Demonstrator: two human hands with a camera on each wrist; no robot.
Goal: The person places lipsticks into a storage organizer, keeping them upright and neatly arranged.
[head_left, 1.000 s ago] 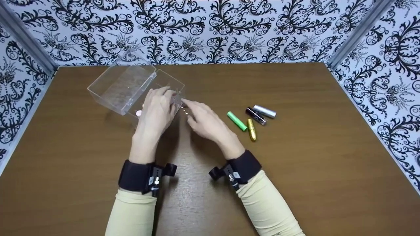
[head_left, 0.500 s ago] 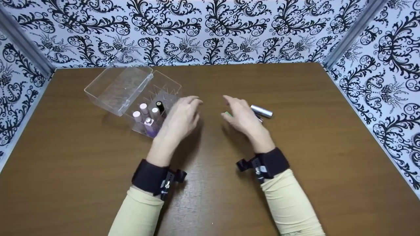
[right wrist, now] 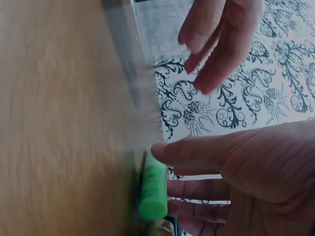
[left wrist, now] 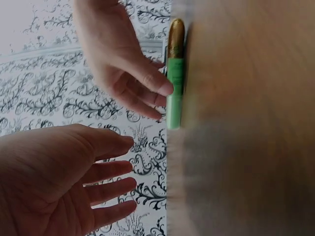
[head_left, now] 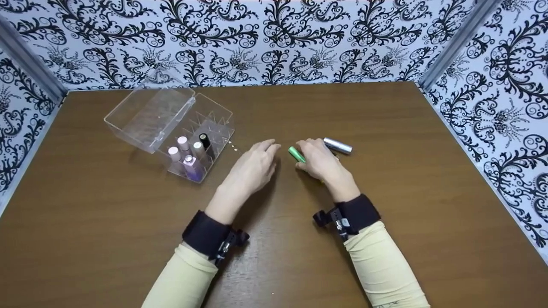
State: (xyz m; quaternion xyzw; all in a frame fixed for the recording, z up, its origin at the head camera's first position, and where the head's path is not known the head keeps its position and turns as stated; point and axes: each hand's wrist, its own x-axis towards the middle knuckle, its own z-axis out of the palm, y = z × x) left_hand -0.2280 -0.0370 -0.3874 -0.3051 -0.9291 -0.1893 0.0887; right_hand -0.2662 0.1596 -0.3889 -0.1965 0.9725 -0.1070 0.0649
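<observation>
My right hand (head_left: 321, 160) reaches over a green tube (head_left: 295, 153) lying on the table. In the right wrist view its thumb tip is right at the tube (right wrist: 153, 191), and the other fingers extend loosely along the tube's side. A gold bullet-shaped tube (left wrist: 176, 39) lines up beyond the green one in the left wrist view. Just behind my right hand lies a silver tube (head_left: 338, 145); a dark tube beside it is mostly hidden. To the left, my left hand (head_left: 254, 167) hovers with relaxed fingers and holds nothing.
A clear plastic box (head_left: 150, 111) with its lid hinged back stands at the left. Several nail polish bottles (head_left: 193, 167) fill its near compartments. A patterned wall (head_left: 239, 42) borders the wooden table (head_left: 406, 179) at the back and sides.
Both hands have left the box and moved right. The right one has come down over the green tube, while the left has stopped between box and tubes. The bottles are now uncovered.
</observation>
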